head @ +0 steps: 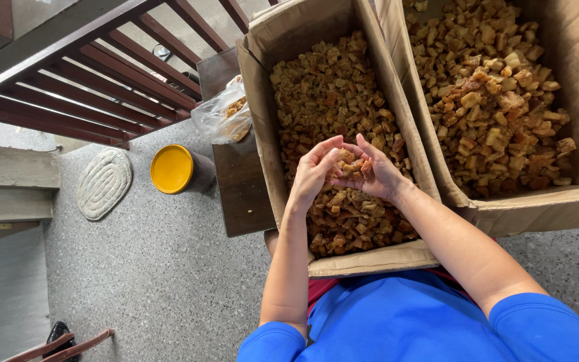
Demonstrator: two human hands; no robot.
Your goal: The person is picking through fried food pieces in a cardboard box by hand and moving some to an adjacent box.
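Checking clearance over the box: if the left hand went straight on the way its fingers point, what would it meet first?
Most likely the right hand: the left hand points at it, with brown chunks cupped between them.

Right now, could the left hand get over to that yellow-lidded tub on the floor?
Probably not without leaning. The left hand is cupped with the right hand around brown chunks over the near cardboard box, and the yellow-lidded tub sits on the floor beyond the dark table, lower down.
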